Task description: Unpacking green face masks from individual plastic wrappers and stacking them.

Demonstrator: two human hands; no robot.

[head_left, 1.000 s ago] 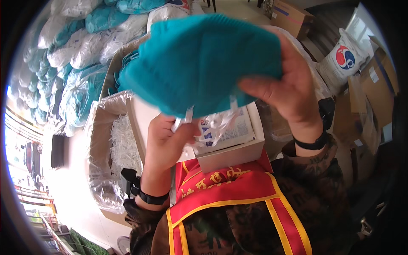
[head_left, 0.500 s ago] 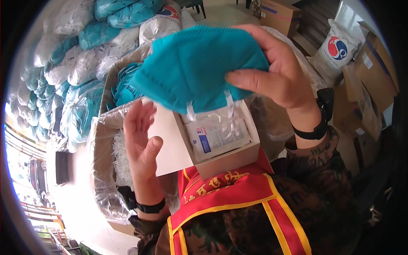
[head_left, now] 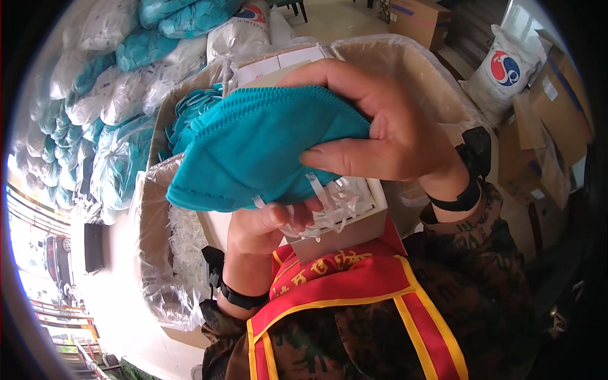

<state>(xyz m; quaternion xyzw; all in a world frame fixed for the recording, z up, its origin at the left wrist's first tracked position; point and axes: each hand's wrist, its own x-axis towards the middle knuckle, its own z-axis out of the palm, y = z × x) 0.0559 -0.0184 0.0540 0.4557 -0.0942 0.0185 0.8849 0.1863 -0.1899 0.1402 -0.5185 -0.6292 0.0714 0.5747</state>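
Observation:
A teal folded face mask [head_left: 259, 145], its edges stitched, is gripped at its right end by my right hand [head_left: 380, 130], thumb in front and fingers behind. The thickness at its edge could be one mask or a small stack; I cannot tell. White elastic straps [head_left: 332, 202] dangle from its lower edge. Under the mask, my left hand [head_left: 259, 228] has its thumb and curled fingers closed around some of these straps. Below, an open white box [head_left: 339, 237] rests against my red apron [head_left: 335, 278]; the mask, straps and hands hide most of its inside.
Teal masks [head_left: 190, 117] fill a lined carton at left, with white straps [head_left: 187, 244] in a nearer one. White boxes [head_left: 278, 61] stand in the carton ahead. Bagged masks [head_left: 114, 136] are piled at far left. A white sack [head_left: 500, 76] and brown cartons [head_left: 557, 95] stand at right.
My right hand has brought the mask lower and to the left, toward me. My left hand, open before, has moved right beneath the mask and closed on the straps.

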